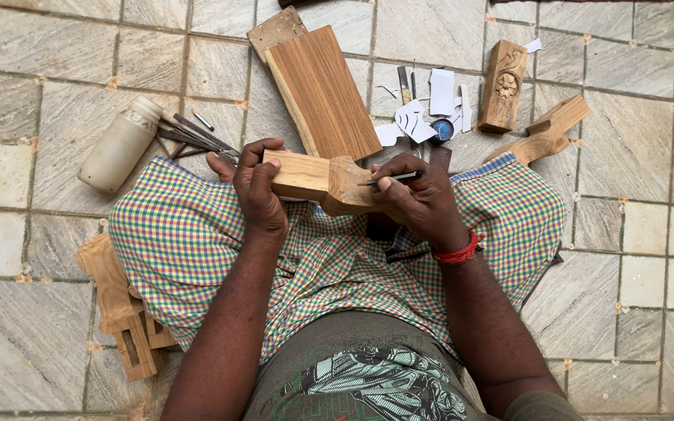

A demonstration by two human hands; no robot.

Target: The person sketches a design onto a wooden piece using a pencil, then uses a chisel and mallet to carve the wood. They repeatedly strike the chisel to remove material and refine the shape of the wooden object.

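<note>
From the head camera, the person sits on a tiled floor with a checked cloth across the lap. Over that cloth lies the wooden block, pale and shaped, with a darker curved end.

The left hand is wrapped around the block's pale end, fingers closed over the top edge and thumb behind. The right hand rests against the block's curved end and pinches a thin pencil — its tip touches the wood there. A red wristband circles that wrist.

Just beyond the block, a long brown plank lies on the floor, angled away. Left of the block sit a pale plastic bottle on its side and a bunch of slim metal tools. Right of the plank lie white paper cut-outs, a carved wood piece and another shaped piece. Well to the left of the block, beside the cloth's edge, more carved wood pieces are stacked.
</note>
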